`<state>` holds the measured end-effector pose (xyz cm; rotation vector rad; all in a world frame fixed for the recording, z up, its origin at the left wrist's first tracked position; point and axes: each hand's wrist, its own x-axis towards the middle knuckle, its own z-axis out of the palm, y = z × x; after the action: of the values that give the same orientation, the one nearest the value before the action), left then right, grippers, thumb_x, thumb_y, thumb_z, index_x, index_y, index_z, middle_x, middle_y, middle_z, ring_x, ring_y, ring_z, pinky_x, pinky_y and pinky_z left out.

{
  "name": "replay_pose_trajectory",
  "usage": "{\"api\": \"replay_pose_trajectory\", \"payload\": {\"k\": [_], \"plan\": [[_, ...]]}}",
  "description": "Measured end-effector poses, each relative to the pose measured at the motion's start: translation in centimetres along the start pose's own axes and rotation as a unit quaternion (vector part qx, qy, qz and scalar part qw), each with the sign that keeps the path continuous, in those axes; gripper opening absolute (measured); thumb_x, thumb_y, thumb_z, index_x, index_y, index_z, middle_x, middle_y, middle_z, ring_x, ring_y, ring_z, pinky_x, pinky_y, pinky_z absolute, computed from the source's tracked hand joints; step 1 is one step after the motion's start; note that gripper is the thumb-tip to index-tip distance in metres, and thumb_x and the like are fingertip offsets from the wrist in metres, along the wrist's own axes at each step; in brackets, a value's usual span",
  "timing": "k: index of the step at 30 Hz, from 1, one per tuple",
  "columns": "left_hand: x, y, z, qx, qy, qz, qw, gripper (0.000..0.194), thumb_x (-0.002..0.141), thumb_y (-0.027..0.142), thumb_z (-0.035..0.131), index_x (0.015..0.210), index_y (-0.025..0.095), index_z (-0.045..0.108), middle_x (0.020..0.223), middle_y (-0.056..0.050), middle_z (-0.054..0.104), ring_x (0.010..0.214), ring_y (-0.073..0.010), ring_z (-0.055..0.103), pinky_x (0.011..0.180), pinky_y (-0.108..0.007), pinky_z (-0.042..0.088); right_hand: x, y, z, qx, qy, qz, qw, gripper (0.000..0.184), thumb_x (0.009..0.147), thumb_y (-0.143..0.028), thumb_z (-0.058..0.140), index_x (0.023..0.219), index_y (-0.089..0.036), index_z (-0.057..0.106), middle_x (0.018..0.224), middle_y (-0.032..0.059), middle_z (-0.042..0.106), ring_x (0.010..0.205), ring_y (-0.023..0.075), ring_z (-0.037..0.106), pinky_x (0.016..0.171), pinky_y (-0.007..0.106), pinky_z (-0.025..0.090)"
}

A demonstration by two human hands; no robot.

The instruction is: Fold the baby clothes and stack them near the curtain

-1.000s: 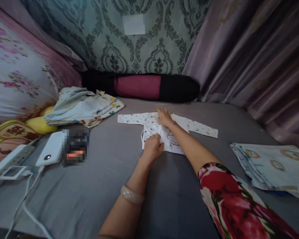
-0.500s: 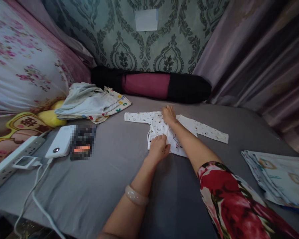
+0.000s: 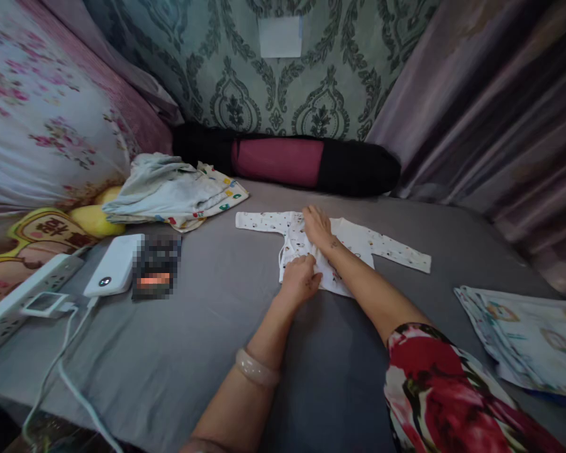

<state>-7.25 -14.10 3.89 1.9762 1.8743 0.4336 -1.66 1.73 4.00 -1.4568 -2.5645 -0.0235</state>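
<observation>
A small white baby shirt [image 3: 353, 236] with a dotted print lies spread on the grey sheet [image 3: 207, 340], its sleeves stretched out to both sides. My left hand [image 3: 302, 277] rests on its lower front, fingers laid on the fabric and thumb held apart. Farther up, my right hand [image 3: 317, 226] lies over the chest and collar area with fingers extended on the cloth. Both hands touch the shirt, and they hide part of its front. A thin white tie shows at the shirt's left edge.
Folded cloths [image 3: 532, 333] lie at the right. At the left are a heap of clothes [image 3: 170, 189], a white power bank [image 3: 116, 264], a blurred dark object [image 3: 156, 267], a power strip [image 3: 33, 302] and cables. A black and maroon bolster [image 3: 278, 162] lies along the wall.
My right hand has slid slightly toward me over the shirt's front, its fingers now lying flatter. My left hand stays in about the same place.
</observation>
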Motion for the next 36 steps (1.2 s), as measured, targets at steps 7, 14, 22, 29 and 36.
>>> {"api": "replay_pose_trajectory", "payload": {"k": [7, 14, 22, 29, 36], "plan": [[0.2, -0.8, 0.5, -0.083, 0.019, -0.017, 0.996, 0.026, 0.083, 0.028, 0.061, 0.107, 0.019, 0.062, 0.091, -0.005, 0.07, 0.088, -0.0204, 0.064, 0.079, -0.03, 0.047, -1.0, 0.5, 2.2, 0.037, -0.107, -0.057, 0.992, 0.063, 0.101, -0.043, 0.021, 0.152, -0.006, 0.027, 0.159, 0.0148, 0.024, 0.147, 0.0264, 0.018, 0.119, 0.044, 0.01], [0.7, -2.1, -0.7, -0.197, 0.173, -0.072, 0.962, 0.022, 0.088, 0.027, 0.05, 0.096, 0.02, 0.07, 0.084, -0.003, 0.072, 0.074, -0.0146, 0.063, 0.07, -0.024, 0.044, -0.7, 0.5, 2.8, 0.049, -0.105, -0.044, 0.992, 0.066, 0.1, -0.047, 0.019, 0.153, -0.008, 0.025, 0.16, 0.0134, 0.02, 0.148, 0.0243, 0.014, 0.12, 0.044, 0.009], [0.0, -6.2, -2.4, -0.055, 0.225, -0.234, 0.944, 0.029, 0.086, 0.027, 0.048, 0.091, 0.015, 0.074, 0.094, -0.012, 0.07, 0.096, -0.0257, 0.06, 0.089, -0.037, 0.043, -3.2, 0.4, 0.3, 0.117, -0.068, -0.022, 0.991, 0.06, 0.1, -0.04, 0.018, 0.153, -0.011, 0.027, 0.161, 0.0121, 0.02, 0.149, 0.0247, 0.013, 0.119, 0.05, 0.007], [-0.5, -4.8, -2.1, -0.012, 0.146, -0.26, 0.954, 0.041, 0.083, 0.054, 0.055, 0.084, 0.018, 0.074, 0.113, -0.016, 0.061, 0.113, -0.0345, 0.051, 0.095, -0.044, 0.039, -9.1, -1.2, -0.2, 0.091, -0.106, -0.039, 0.989, 0.06, 0.1, -0.037, 0.026, 0.153, -0.01, 0.025, 0.161, 0.0114, 0.017, 0.149, 0.025, 0.011, 0.119, 0.048, 0.008], [-1.4, -4.3, -2.1, 0.013, 0.114, -0.244, 0.963, 0.033, 0.079, 0.048, 0.058, 0.087, 0.02, 0.075, 0.117, -0.014, 0.059, 0.116, -0.0334, 0.05, 0.095, -0.041, 0.04, -10.2, -2.3, 0.7, 0.072, -0.095, -0.017, 0.993, 0.059, 0.101, -0.043, 0.023, 0.152, -0.015, 0.03, 0.161, 0.0103, 0.021, 0.148, 0.0265, 0.014, 0.119, 0.051, 0.009]]}}
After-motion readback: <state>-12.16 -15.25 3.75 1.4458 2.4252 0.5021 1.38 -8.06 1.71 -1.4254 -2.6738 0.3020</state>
